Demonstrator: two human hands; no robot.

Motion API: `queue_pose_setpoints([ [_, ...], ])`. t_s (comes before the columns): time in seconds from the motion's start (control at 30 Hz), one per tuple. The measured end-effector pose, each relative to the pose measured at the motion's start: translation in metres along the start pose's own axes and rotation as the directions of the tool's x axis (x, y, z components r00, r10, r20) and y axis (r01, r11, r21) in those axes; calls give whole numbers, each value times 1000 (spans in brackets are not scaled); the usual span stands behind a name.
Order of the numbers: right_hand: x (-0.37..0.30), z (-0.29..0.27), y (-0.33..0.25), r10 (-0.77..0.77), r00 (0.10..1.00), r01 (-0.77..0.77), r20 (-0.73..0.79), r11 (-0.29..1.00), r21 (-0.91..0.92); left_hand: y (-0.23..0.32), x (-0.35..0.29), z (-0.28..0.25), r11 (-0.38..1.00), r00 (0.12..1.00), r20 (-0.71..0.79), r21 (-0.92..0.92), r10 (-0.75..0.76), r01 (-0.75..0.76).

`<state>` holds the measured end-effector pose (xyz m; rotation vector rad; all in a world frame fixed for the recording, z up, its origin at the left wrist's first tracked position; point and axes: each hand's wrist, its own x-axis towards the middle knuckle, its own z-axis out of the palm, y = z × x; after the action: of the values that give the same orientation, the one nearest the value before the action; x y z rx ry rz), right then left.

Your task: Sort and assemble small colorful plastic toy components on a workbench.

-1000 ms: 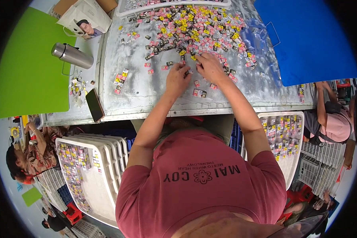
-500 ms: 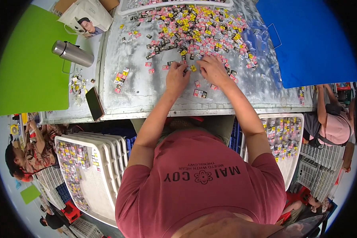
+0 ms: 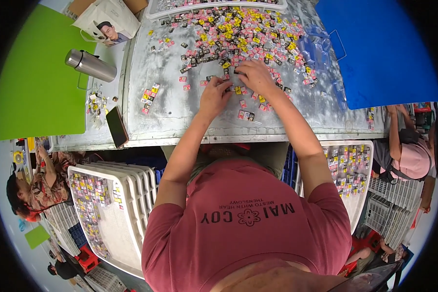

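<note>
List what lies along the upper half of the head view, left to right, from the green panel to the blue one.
Green panel, dark phone, small cluster of coloured pieces, left-hand grip, right-hand grip, blue panel.

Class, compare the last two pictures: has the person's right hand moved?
Yes. The right hand has moved slightly leftward and farther from the table's near edge.

A scuffed grey counter (image 3: 180, 119) stands between a green panel (image 3: 34, 78) and a blue panel (image 3: 379, 53), a pale wall (image 3: 34, 255) beyond.
</note>
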<state>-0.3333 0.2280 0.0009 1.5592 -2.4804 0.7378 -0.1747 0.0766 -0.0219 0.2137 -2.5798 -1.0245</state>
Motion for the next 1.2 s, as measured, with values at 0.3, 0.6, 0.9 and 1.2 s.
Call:
queue_pose_setpoints([
  [0.3,8,0,-3,-18,997,22,81,998,-52,-9,-1,-10,997,994,105,-72,-2,10],
  [0.6,17,7,-4,72,992,-61,104,993,-101,-8,1,-11,996,991,133,-91,7,6],
  [0.9,-21,-8,7,-69,995,47,72,961,272,-14,-3,-10,997,994,108,-75,14,-6],
  [1.2,-36,-15,-8,91,995,-92,30,994,56,-16,-4,-7,995,993,120,-102,-5,17],
])
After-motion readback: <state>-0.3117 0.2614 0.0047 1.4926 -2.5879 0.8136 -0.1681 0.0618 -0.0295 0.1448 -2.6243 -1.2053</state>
